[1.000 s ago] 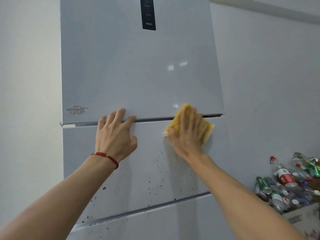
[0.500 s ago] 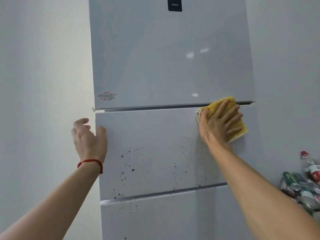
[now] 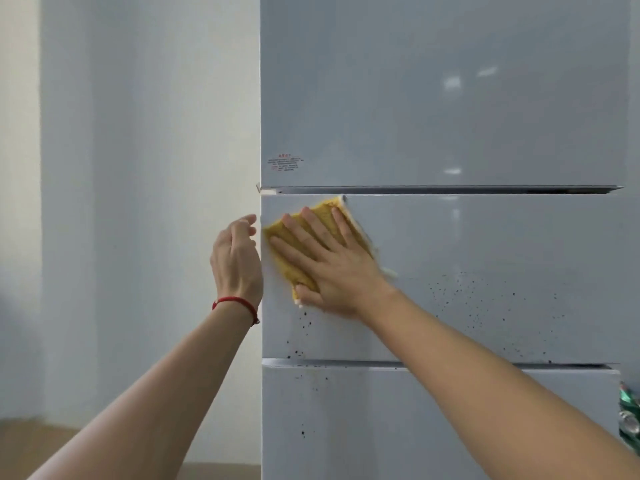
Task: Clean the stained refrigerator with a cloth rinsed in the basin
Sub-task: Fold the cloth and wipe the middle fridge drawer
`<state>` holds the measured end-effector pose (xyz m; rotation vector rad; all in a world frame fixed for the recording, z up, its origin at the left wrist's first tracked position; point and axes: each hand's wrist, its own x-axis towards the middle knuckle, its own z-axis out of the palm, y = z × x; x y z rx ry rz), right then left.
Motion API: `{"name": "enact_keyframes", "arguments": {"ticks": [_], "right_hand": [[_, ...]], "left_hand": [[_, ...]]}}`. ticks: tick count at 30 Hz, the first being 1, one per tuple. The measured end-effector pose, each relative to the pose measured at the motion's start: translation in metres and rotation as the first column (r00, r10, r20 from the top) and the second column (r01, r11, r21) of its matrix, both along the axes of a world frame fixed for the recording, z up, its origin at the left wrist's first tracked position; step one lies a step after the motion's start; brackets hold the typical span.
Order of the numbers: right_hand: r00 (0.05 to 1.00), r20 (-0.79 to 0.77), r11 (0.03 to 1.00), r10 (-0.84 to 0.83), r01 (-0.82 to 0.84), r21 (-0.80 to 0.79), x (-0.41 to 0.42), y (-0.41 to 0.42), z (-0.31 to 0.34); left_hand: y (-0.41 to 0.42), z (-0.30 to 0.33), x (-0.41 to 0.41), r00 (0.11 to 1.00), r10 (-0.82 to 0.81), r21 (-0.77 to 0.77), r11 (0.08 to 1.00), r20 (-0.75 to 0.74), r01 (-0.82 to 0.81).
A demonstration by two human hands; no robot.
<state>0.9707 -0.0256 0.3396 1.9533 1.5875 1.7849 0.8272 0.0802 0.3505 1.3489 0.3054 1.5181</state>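
A tall pale grey refrigerator [image 3: 450,98] fills the right of the view, with three doors stacked. Dark specks [image 3: 460,292] dot the middle door, and more sit along its lower left and on the bottom door. My right hand [image 3: 329,265] presses a yellow cloth [image 3: 294,258] flat against the upper left corner of the middle door, fingers spread straight. At the refrigerator's left edge is my left hand [image 3: 237,261], red string on the wrist, fingers loosely curled and holding nothing. No basin is in view.
A white wall [image 3: 138,168] stands to the left of the refrigerator, with a strip of wooden floor [image 3: 52,448] below it. A few cans or bottles [image 3: 628,414] show at the right edge. A small red label [image 3: 285,162] sits on the top door.
My right hand has slid the cloth from the right end of the middle door to its left corner. My left hand left the door front and moved to the refrigerator's left edge.
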Motion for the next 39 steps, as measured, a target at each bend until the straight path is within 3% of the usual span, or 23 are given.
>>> {"name": "enact_keyframes", "arguments": {"ticks": [3,5,7,9,13,19,23,26,29,31,34,37,39], "right_hand": [[0.989,-0.141,0.973,-0.054,0.084,0.217,0.026,-0.042,-0.01],[0.948,-0.311,0.885,-0.061,0.196,0.423,0.027,-0.049,-0.023],[0.863,-0.506,0.749,0.018,0.323,0.578,0.007,-0.028,-0.028],[0.79,-0.6,0.69,0.128,0.364,0.626,-0.021,0.005,-0.021],[0.924,-0.383,0.92,0.0,0.151,0.362,-0.051,0.057,-0.021],[0.991,-0.134,1.0,-0.011,0.013,0.01,-0.036,0.038,-0.028],[0.989,-0.145,0.986,-0.04,0.062,0.154,0.009,-0.023,-0.038],[0.964,-0.252,0.932,-0.085,0.166,0.321,0.032,-0.059,-0.046],[0.862,-0.507,0.741,0.015,0.331,0.585,0.019,-0.044,-0.055],[0.784,-0.612,0.643,0.108,0.414,0.644,-0.006,-0.011,-0.054],[0.874,-0.477,0.772,0.093,0.24,0.589,-0.039,0.037,-0.066],[0.964,-0.266,0.942,0.03,0.062,0.33,-0.051,0.054,-0.09],[0.98,-0.191,0.986,0.05,-0.018,0.165,-0.041,0.041,-0.092]], "left_hand": [[0.002,-0.003,-0.011,0.988,-0.106,-0.135,0.983,0.116,0.121],[0.007,-0.005,-0.019,0.978,-0.147,-0.192,0.966,0.149,0.175],[0.014,-0.009,-0.026,0.98,-0.163,-0.202,0.962,0.117,0.184],[0.023,-0.014,-0.03,0.984,-0.163,-0.188,0.967,0.07,0.173],[0.034,-0.024,-0.036,0.997,-0.082,-0.157,0.984,0.007,0.083],[0.032,-0.045,-0.025,0.984,0.106,-0.046,0.992,-0.142,-0.114],[0.017,-0.049,-0.015,0.969,0.121,0.019,0.993,-0.216,-0.12],[0.01,-0.051,-0.012,0.963,0.108,0.07,0.993,-0.245,-0.094],[0.01,-0.052,-0.014,0.965,0.096,0.068,0.994,-0.243,-0.082],[0.01,-0.052,-0.015,0.968,0.073,0.055,0.997,-0.239,-0.062],[0.009,-0.049,-0.015,0.972,0.036,0.006,0.999,-0.233,-0.035],[0.013,-0.053,-0.013,0.968,0.061,0.005,0.998,-0.242,-0.061],[0.013,-0.059,-0.011,0.962,0.051,0.0,0.999,-0.269,-0.053]]}}
